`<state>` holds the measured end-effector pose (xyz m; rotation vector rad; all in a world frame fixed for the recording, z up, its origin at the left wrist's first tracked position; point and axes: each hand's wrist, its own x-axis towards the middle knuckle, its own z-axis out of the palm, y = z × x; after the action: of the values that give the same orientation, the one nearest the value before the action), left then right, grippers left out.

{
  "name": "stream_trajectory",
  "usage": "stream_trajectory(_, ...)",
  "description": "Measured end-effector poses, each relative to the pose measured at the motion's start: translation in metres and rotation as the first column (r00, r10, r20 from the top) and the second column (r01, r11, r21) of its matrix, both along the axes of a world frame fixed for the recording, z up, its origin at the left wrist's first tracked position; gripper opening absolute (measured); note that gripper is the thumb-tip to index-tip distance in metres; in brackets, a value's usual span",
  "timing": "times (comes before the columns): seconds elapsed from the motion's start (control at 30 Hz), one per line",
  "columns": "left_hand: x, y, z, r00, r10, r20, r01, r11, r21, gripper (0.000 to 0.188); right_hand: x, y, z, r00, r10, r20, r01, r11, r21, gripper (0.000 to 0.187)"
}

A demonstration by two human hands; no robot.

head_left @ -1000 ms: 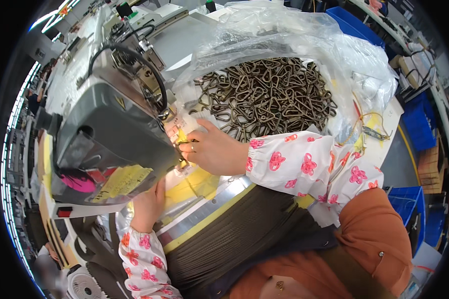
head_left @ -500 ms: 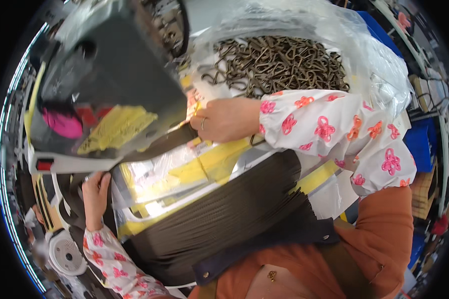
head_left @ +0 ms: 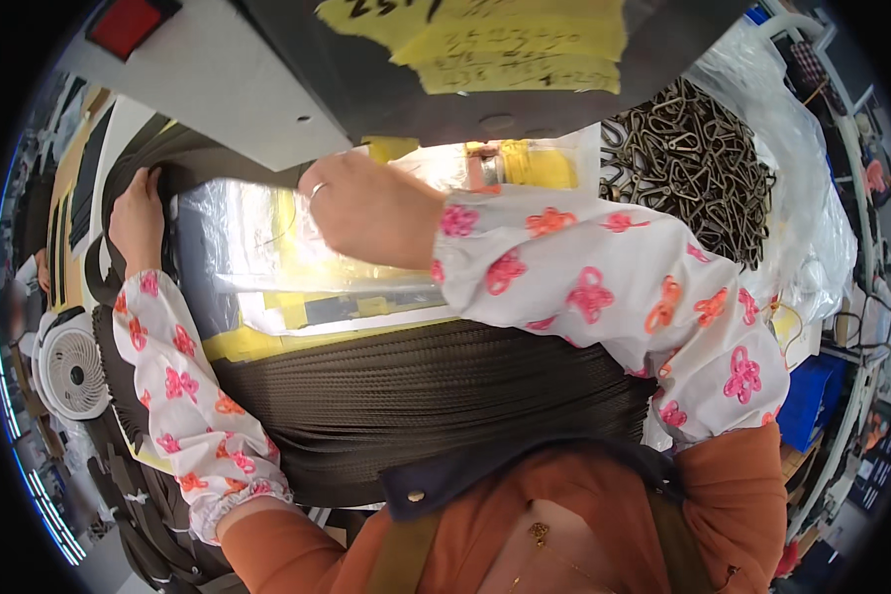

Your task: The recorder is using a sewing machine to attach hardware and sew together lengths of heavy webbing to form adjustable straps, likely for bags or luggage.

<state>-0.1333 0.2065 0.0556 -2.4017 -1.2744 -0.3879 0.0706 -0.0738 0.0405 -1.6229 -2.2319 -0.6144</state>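
Note:
A dark brown webbing strap (head_left: 208, 158) runs across the far left of the worktable, below the machine's pale arm. My left hand (head_left: 137, 220) grips it at the left, fingers curled over its edge. The closed fingers of my right hand (head_left: 366, 210) meet the strap's other stretch, close to the machine head (head_left: 658, 45); the fingertips are partly hidden. Beneath my right hand lies a bright, lit work surface (head_left: 267, 247) with yellow tape and clear film. Nearer my body, a thick layer of dark brown straps (head_left: 436, 396) lies across the table's front.
A heap of bronze-coloured metal hooks (head_left: 688, 153) lies at the right on clear plastic sheeting (head_left: 812, 198). The machine head overhangs the far side, bearing yellow tape strips (head_left: 525, 45). A white fan (head_left: 72, 371) stands at the left, a blue bin (head_left: 812, 401) at the right.
My view has shifted, bringing the machine head to the top middle. Both hands have moved left and farther away, with the strap drawn between them. The hook heap now appears farther right.

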Motion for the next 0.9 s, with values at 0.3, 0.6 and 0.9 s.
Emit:
stream_trajectory(0.3,0.002,-0.116,0.052,0.876,-0.482,0.019,0.481,0.871,-0.102,0.026,0.071,-0.154,0.061,0.879,-0.190,-0.437,-0.150,0.760,-0.632,0.017)
stream_trajectory(0.6,0.025,-0.246,0.055,0.694,-0.582,0.424,0.611,0.165,-0.775,0.006,0.087,-0.164,0.052,0.678,-0.326,-0.659,-0.401,0.587,-0.703,0.028)
stream_trajectory(0.9,0.081,-0.223,0.053,0.610,-0.763,0.213,0.786,0.550,-0.281,0.016,0.055,-0.133,0.034,0.329,-0.267,-0.906,-0.286,0.886,-0.365,0.014)
